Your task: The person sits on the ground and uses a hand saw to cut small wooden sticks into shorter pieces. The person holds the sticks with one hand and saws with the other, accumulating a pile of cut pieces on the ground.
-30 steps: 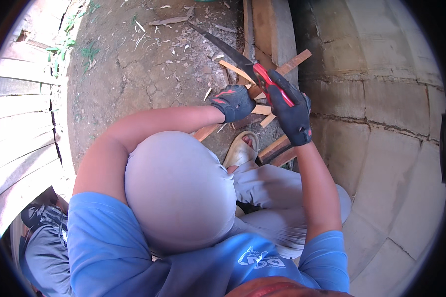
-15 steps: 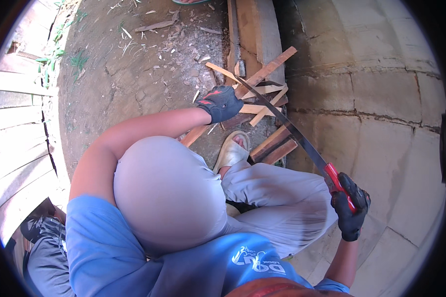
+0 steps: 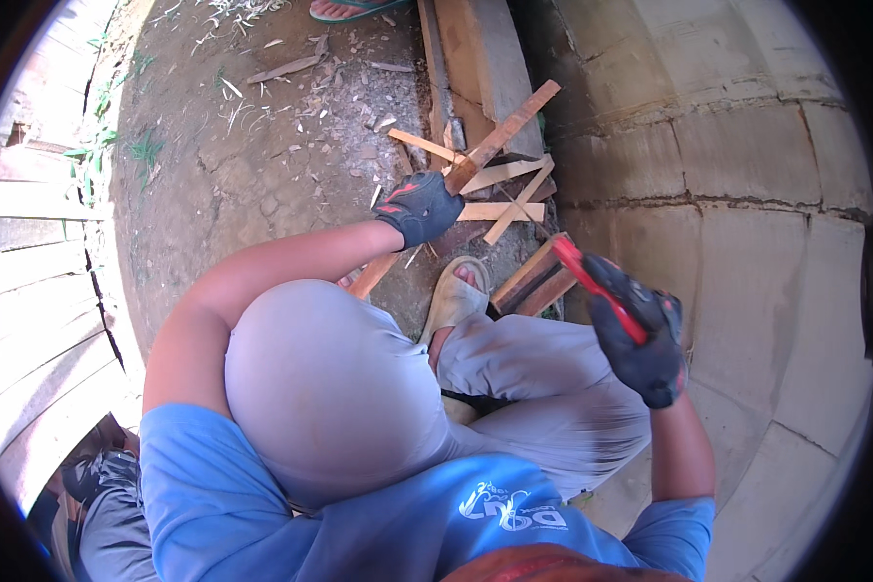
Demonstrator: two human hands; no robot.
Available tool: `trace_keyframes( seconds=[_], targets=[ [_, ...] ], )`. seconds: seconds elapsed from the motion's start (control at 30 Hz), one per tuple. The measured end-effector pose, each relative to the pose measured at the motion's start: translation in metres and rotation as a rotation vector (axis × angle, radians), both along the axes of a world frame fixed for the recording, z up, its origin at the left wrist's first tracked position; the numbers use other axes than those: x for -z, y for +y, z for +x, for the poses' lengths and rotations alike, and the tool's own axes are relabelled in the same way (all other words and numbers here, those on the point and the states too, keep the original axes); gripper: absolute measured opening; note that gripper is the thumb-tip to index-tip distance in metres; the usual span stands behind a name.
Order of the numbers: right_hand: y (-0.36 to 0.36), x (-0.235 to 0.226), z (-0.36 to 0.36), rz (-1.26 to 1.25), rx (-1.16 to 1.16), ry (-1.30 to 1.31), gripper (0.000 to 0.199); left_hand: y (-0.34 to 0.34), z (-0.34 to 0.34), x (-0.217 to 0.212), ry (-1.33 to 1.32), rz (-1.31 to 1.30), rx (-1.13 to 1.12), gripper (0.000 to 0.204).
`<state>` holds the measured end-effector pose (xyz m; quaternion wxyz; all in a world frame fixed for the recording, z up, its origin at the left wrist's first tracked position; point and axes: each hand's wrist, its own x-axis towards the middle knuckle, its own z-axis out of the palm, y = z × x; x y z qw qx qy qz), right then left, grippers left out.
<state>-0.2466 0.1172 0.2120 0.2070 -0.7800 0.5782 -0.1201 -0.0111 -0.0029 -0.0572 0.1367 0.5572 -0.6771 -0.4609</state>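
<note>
My left hand (image 3: 422,210), in a black glove with red marks, is closed around a brown wooden strip (image 3: 506,136) that slants up to the right. Below the glove, in line with it, shows another stretch of brown wood; whether it is the same strip I cannot tell. In my right hand (image 3: 640,335), also gloved, is the red handle of a machete (image 3: 580,262). Its blade is seen nearly edge-on as a thin line toward the strip. Whether the blade touches the wood is unclear.
Several light wood slats (image 3: 516,209) lie crossed beyond my foot. Thick wood blocks (image 3: 533,276) rest beside it. A long beam (image 3: 500,58) runs along the block wall (image 3: 747,160) on the right. Chips litter the dirt floor, and another person's sandaled foot (image 3: 344,10) is at the top.
My right hand has swung up and left with the machete, bringing the handle nearer the wood. The blade has turned from broadside to nearly edge-on. My left hand keeps its hold, shifted slightly left in view.
</note>
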Motion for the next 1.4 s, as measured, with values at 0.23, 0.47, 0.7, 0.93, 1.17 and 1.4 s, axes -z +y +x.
trace_keyframes(
  seconds=[0.23, 0.47, 0.7, 0.93, 1.17, 1.4],
  targets=[
    [-0.113, 0.122, 0.073, 0.029, 0.096, -0.207, 0.039, -0.003, -0.003, 0.022, 0.032, -0.051, 0.027, 0.043],
    [-0.151, 0.159, 0.084, 0.164, 0.266, -0.456, 0.04, 0.0, -0.001, 0.015, 0.116, -0.04, 0.002, 0.037],
    [-0.114, 0.125, 0.067, 0.221, 0.228, -0.361, 0.038, -0.005, 0.0, 0.01, 0.05, -0.066, 0.119, 0.041],
    [-0.038, 0.067, -0.008, -0.019, 0.067, -0.04, 0.037, -0.006, 0.007, -0.009, 0.028, 0.091, 0.066, 0.049],
    [0.047, -0.018, -0.054, 0.206, 0.344, -0.132, 0.036, -0.011, 0.003, -0.012, 0.113, 0.248, 0.078, 0.044],
    [0.013, -0.01, -0.032, 0.087, 0.201, -0.067, 0.033, -0.011, 0.006, -0.025, 0.133, 0.275, 0.088, 0.049]
  ],
)
